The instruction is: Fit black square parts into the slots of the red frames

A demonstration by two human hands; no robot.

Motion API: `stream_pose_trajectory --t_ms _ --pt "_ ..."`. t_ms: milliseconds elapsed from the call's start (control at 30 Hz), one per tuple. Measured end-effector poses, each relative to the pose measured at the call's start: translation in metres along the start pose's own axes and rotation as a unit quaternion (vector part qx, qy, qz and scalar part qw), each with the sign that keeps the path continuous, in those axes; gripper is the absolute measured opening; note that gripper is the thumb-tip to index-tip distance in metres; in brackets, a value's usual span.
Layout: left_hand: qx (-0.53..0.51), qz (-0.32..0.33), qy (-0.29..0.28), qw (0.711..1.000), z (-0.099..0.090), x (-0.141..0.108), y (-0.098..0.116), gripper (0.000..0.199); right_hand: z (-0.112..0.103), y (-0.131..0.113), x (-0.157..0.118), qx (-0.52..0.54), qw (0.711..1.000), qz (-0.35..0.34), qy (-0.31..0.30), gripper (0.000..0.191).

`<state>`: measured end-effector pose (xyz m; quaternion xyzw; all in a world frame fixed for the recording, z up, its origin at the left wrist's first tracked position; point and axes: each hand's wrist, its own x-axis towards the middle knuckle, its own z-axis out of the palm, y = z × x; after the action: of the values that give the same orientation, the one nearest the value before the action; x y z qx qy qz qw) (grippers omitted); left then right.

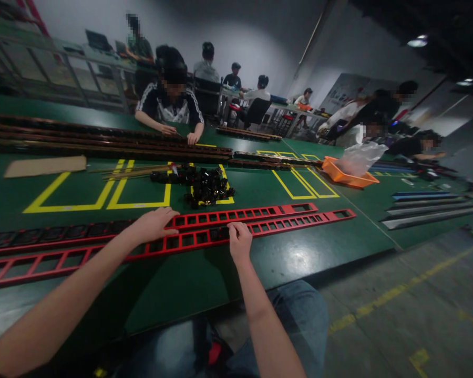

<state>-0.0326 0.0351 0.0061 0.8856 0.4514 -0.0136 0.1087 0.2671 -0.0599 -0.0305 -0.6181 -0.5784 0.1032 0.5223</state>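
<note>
Two long red ladder-like frames [299,222] lie side by side along the near part of the table. My left hand [153,226] rests over them, thumb and fingers apart, its fingertips at the far frame. My right hand [240,240] is closed at the near frame, fingers bent down against its slots. Just left of those fingers a small black part [219,233] sits in a slot of the near frame. What the right fingers pinch, if anything, is hidden. Black square fan-like units [67,232] fill the left stretch of the far frame.
Beyond the frames lies a heap of black parts [211,186], with thin strips [137,172] and cardboard [45,166] to its left. Long dark bars [102,137] cross the table before a co-worker [173,100]. An orange bin [349,176] holds a plastic bag; grey strips [429,214] lie right.
</note>
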Motion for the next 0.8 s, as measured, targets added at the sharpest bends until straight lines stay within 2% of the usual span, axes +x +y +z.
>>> stream_pose_trajectory --t_ms 100,400,567,667,800 --pt "0.023 -0.002 0.016 1.000 0.004 0.007 0.012 0.063 -0.001 0.000 0.000 -0.004 1.000 -0.003 -0.002 0.025" --pt "0.002 0.002 0.029 1.000 0.008 0.003 0.008 0.061 0.000 -0.001 -0.001 -0.023 1.000 -0.017 0.001 0.024" --pt "0.010 0.006 0.052 0.999 0.016 0.005 0.007 0.060 0.002 -0.015 0.006 -0.117 0.990 -0.071 -0.024 0.021" --pt "0.026 0.010 0.063 0.998 0.020 0.005 0.008 0.057 0.019 -0.034 0.026 -0.156 0.981 -0.092 -0.064 0.018" --pt "0.042 0.010 0.074 0.996 0.021 0.003 0.009 0.053 0.063 -0.052 0.064 -0.180 0.965 -0.111 -0.155 0.026"
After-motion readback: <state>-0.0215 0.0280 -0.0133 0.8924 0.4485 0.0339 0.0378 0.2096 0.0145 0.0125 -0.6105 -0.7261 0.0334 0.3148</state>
